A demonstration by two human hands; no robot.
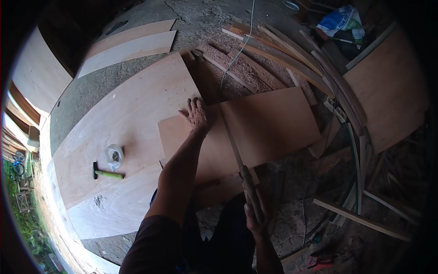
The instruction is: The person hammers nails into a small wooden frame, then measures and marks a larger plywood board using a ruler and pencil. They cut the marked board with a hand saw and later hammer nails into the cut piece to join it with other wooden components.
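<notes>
A reddish plywood board (278,121) lies across a larger pale plywood sheet (114,107), its right part reaching past the sheet's edge. My left hand (197,115) presses flat near the board's far edge, fingers spread, some of them reaching onto the pale sheet. My right hand (256,217) is wrapped round the handle of a hand saw (233,143). The narrow blade runs across the board, just right of my left hand, from the near edge towards the far one. How deep the blade sits in the wood I cannot tell.
On the pale sheet lie a green-handled hammer (108,174), a clear plastic bag (114,155) and scattered nails (98,201). Wood strips (283,57) and shavings cover the floor beyond. A cable (242,48) hangs down near the board's far edge. More strips (360,219) lie at right.
</notes>
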